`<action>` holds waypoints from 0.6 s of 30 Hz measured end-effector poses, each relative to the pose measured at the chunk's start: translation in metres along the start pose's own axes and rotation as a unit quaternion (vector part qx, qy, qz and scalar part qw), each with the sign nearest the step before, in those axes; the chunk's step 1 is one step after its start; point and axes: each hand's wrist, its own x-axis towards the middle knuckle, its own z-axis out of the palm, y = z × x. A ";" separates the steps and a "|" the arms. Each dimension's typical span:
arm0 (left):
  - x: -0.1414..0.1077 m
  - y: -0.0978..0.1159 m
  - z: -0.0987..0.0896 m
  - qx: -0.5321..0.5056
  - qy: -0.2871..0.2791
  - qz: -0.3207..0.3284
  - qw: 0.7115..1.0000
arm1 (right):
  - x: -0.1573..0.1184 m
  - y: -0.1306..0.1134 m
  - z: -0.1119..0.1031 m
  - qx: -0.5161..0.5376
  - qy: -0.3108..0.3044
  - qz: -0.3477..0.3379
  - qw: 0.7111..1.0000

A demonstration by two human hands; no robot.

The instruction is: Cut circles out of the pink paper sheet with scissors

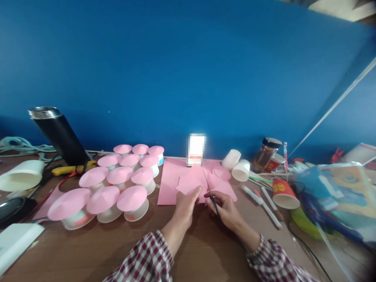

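Observation:
My left hand (pixel 185 207) pinches the near edge of a pink sheet of paper (pixel 189 183), thumb on top. In my right hand (pixel 228 211) is a pair of dark scissors (pixel 209 187), fingers wrapped about the handles and blades pointing away from me, by the sheet's right side. Whether the blades touch the paper I cannot tell. Beneath lies a larger stack of pink paper (pixel 168 182). Small cut pink rounds (pixel 222 172) rest on it at the right. On the left stand several paper cups topped with pink paper cones (pixel 103 199), in rows.
Two white paper cups (pixel 241 170) lie behind my right hand, with markers (pixel 272 214) nearer. A jar (pixel 266 154) and a red paper cup (pixel 285 194) are further right. On the left are a black flask (pixel 60 135) and yellow-handled pliers (pixel 66 170). A blue wall rises behind.

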 end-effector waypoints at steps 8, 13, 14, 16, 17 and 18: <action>0.002 0.001 0.000 0.021 -0.002 0.007 1.000 | 0.000 -0.001 -0.001 -0.013 0.000 0.003 1.000; 0.000 0.003 0.001 0.010 -0.003 -0.001 1.000 | 0.000 0.000 -0.001 -0.007 -0.005 0.003 1.000; 0.000 0.003 0.001 0.003 0.001 -0.002 1.000 | 0.000 0.001 -0.001 -0.007 -0.006 0.004 1.000; 0.000 0.002 0.001 -0.006 0.006 -0.007 1.000 | 0.000 0.003 -0.001 -0.003 -0.008 0.007 1.000; -0.001 0.002 0.000 -0.015 0.007 -0.008 1.000 | 0.000 0.003 -0.001 0.002 -0.015 0.008 1.000; -0.001 0.002 0.000 -0.029 0.006 -0.006 1.000 | 0.000 0.003 -0.002 0.007 -0.025 0.006 1.000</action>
